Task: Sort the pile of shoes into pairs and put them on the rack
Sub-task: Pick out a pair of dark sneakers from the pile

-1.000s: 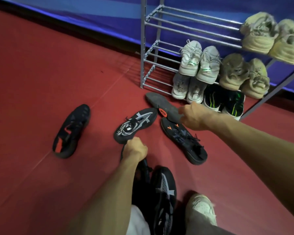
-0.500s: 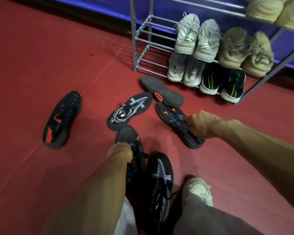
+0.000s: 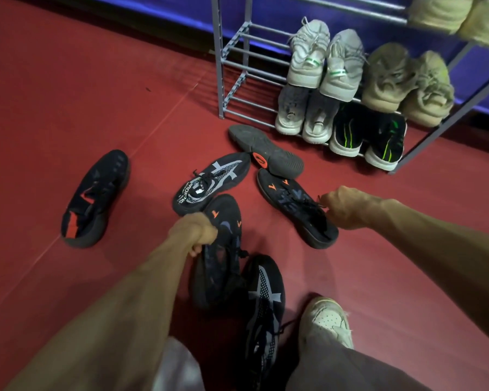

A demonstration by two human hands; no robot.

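Shoes with orange marks lie on the red floor [image 3: 68, 80]: left hand [image 3: 194, 231] grips one [image 3: 219, 249], right hand [image 3: 343, 207] pinches its mate [image 3: 294, 206] at the collar. Best lift both together, toes forward, toward the rack [image 3: 237, 60].

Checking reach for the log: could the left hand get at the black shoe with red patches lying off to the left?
Probably yes for the path: bare floor lies between the left hand and that shoe. But its grip is closed on the orange-marked black shoe, which it would have to drop first.

matt red floor [image 3: 68, 80], metal rack [image 3: 218, 52], mesh shoes [image 3: 212, 183]
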